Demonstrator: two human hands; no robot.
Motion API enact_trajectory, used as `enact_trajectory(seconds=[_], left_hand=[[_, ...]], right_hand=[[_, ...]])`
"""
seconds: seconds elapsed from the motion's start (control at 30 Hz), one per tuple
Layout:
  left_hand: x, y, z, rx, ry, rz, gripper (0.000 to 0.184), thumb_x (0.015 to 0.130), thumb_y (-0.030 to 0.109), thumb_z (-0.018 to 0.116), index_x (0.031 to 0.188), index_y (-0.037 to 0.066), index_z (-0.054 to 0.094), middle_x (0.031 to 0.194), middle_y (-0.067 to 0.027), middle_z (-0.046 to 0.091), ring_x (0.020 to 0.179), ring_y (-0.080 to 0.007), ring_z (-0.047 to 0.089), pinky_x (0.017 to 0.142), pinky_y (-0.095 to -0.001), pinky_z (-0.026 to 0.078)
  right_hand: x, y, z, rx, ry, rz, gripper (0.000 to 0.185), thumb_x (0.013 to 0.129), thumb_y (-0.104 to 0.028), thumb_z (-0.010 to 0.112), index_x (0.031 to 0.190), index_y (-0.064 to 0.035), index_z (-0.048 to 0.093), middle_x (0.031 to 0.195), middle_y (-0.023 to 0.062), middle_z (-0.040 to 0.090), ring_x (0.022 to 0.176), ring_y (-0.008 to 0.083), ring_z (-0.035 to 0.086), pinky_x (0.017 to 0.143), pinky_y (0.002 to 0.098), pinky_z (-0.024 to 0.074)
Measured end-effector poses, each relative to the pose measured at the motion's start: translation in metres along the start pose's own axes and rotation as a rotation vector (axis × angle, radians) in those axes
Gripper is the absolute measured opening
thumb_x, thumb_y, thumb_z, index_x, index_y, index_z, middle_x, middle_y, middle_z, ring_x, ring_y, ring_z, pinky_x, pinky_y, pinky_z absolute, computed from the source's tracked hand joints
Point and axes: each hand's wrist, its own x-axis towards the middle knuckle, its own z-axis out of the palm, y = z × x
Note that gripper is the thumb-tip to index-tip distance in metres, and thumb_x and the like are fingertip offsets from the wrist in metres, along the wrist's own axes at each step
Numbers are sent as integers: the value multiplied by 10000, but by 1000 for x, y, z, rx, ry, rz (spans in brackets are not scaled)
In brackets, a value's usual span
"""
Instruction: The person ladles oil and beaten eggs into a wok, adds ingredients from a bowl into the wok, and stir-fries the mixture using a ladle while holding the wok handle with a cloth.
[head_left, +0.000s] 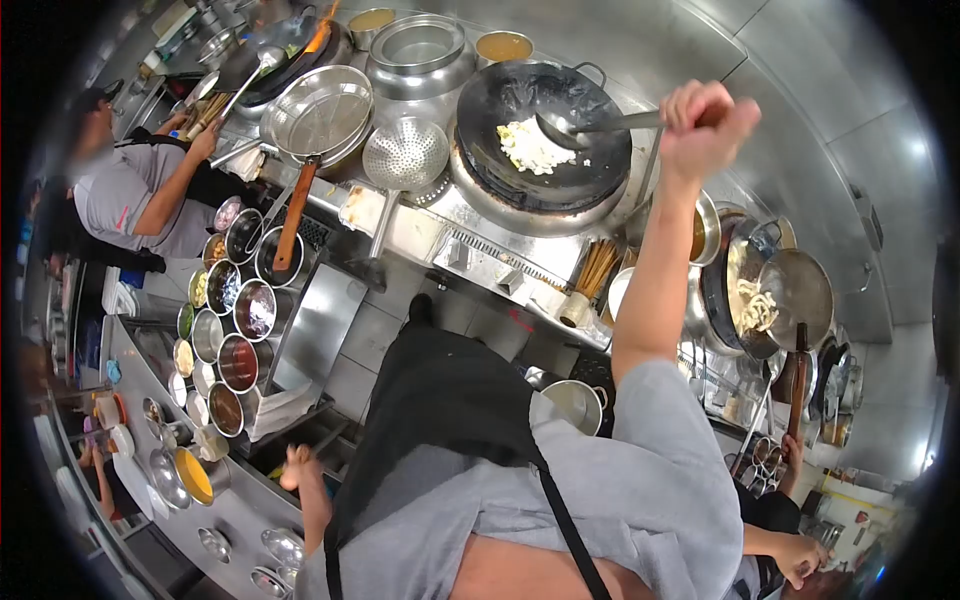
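My right hand (705, 130) is closed round the handle of a ladle (620, 122), up at the right of a black wok (545, 95). The ladle's bowl rests inside the wok beside a heap of white and pale yellow food (533, 147). Low on the left, my left hand (297, 467) hangs near the counter with the steel containers; it is blurred, and its fingers cannot be made out. A perforated skimmer (405, 153) and a round strainer (318, 112) with a wooden handle lie left of the wok.
Steel containers of ingredients (239, 362) line the left counter. A co-worker (145, 190) tends another wok at the upper left; another person's hands (800, 558) show at the lower right. A wok with pale strips (752, 308) stands right. Brushes (597, 268) stand by the stove's edge.
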Motion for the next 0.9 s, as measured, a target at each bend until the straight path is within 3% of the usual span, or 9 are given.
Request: enact_trajectory(seconds=[0.03,0.17,0.3,0.5,0.57,0.63,0.8,0.83,0.9], left_hand=[[3,2,49,-382,-77,-83,415,818,365,469,1121,88,532,782,-36,381,613,-187,367,539,-316,312],[-18,14,266,-199,-185,-293,286,893,357,492,938,83,559,659,-49,497,474,-132,433,400,-256,346],[-64,26,447,424,-699,-15,330,891,371,618,1049,88,558,832,-46,600,671,-163,616,536,-308,497],[-44,-23,661,554,-888,-193,552,961,568,346,1108,70,531,946,-49,612,832,-169,614,705,-331,515],[0,-63,704,580,-951,11,565,950,526,422,1152,3,490,958,-102,610,822,-212,626,604,-391,520],[-17,-61,714,460,-861,-288,490,932,437,521,1153,1,486,958,-113,607,774,-227,635,534,-401,512],[-25,-70,714,488,-737,-326,381,911,376,558,1095,47,500,900,-95,624,692,-231,636,483,-382,511],[-31,-61,717,403,-722,-377,370,898,326,597,1113,39,505,938,-104,619,748,-239,640,502,-372,515],[-11,-65,727,519,-673,-376,328,895,306,595,1097,59,516,917,-88,632,740,-240,644,513,-380,524]], right_hand=[[-13,12,6,-7,4,2,428,913,-246,500,523,-91,416,454,5,393,389,96,331,389,262,224],[-50,80,-17,-393,24,-101,396,886,-225,407,521,-75,371,441,15,361,388,103,296,387,271,216],[-7,47,2,-182,175,17,370,867,-192,409,523,-59,369,443,24,351,380,122,284,390,277,235],[-40,145,-20,-332,36,-30,190,896,-132,469,745,-20,496,552,50,422,455,127,360,432,272,314],[-22,106,2,-377,139,5,152,879,-110,516,783,7,508,563,40,422,460,120,378,431,264,310],[-20,56,9,-294,84,11,244,848,-54,521,616,-42,445,499,13,368,417,103,330,391,263,266],[-56,105,3,-371,835,-84,118,866,-4,478,802,-91,430,583,-7,429,481,84,356,440,263,302],[-58,107,37,-485,635,-59,272,832,-38,446,573,-95,387,499,18,411,427,109,355,448,293,360],[-80,131,94,-756,389,-133,176,836,-14,492,666,-48,463,570,33,481,515,113,433,505,271,393]])
